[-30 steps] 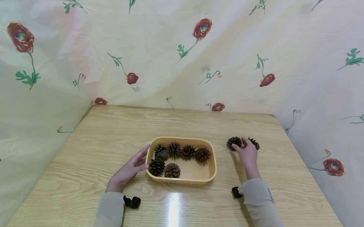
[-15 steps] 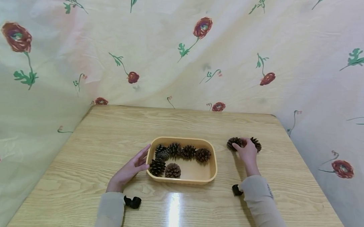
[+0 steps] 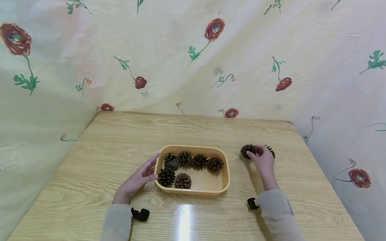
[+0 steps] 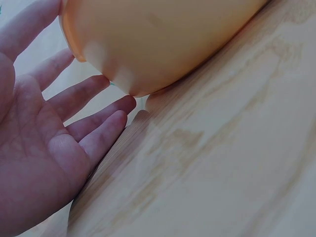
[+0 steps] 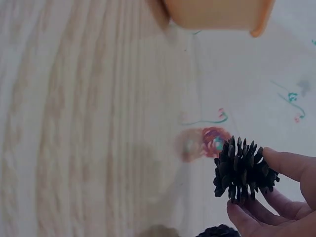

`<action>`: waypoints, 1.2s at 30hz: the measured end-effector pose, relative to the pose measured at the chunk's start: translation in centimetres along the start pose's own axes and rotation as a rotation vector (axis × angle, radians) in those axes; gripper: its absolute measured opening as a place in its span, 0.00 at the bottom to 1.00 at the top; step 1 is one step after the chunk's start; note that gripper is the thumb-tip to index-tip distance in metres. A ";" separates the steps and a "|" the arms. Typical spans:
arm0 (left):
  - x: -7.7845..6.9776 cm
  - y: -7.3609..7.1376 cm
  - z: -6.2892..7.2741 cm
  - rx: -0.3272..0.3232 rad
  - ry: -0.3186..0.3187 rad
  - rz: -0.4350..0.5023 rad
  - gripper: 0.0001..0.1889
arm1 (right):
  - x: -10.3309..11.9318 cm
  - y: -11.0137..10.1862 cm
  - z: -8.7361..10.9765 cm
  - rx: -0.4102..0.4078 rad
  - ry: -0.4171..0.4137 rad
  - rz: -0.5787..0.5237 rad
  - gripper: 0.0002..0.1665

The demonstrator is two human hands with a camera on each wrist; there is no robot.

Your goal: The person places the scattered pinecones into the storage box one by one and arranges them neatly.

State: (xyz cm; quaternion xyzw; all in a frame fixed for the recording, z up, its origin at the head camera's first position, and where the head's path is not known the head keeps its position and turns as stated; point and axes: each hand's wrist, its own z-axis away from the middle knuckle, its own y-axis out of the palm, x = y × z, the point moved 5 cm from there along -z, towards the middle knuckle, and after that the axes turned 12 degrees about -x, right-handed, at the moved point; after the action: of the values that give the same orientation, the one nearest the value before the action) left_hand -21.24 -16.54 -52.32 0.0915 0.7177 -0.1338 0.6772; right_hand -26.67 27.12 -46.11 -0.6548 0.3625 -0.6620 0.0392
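My right hand (image 3: 265,163) pinches a dark brown pine cone (image 3: 247,151) between thumb and fingers, right of the box. The same cone (image 5: 242,170) shows in the right wrist view, its scales spread, the thumb on one side and fingers on the other. Just behind the hand lies a second pine cone (image 3: 270,151), partly hidden by it. My left hand (image 3: 136,179) rests at the left end of a yellow-orange plastic box (image 3: 224,187), thumb and fingers extended along its rim. In the left wrist view the fingers reach to the box wall (image 4: 148,44).
Several pine cones (image 3: 199,161) line the back and left of the box; one browner cone (image 3: 183,181) sits near its front wall. Everything stands on a wood-grain table (image 3: 132,132), with a flowered cloth (image 3: 169,63) behind and at both sides.
My right hand's grip has come around the pine cone, and hand and cone have shifted very slightly. The left hand and the box stay in place.
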 end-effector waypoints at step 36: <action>-0.1 0.0 0.2 -0.033 -0.062 0.005 0.41 | 4.1 -1.4 7.2 0.128 -0.166 -0.159 0.32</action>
State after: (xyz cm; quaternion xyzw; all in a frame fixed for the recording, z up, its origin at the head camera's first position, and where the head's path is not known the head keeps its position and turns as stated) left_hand -21.08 -16.59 -52.21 0.0778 0.6984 -0.1228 0.7008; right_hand -20.17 22.88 -42.82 -0.7304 0.2620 -0.6281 0.0580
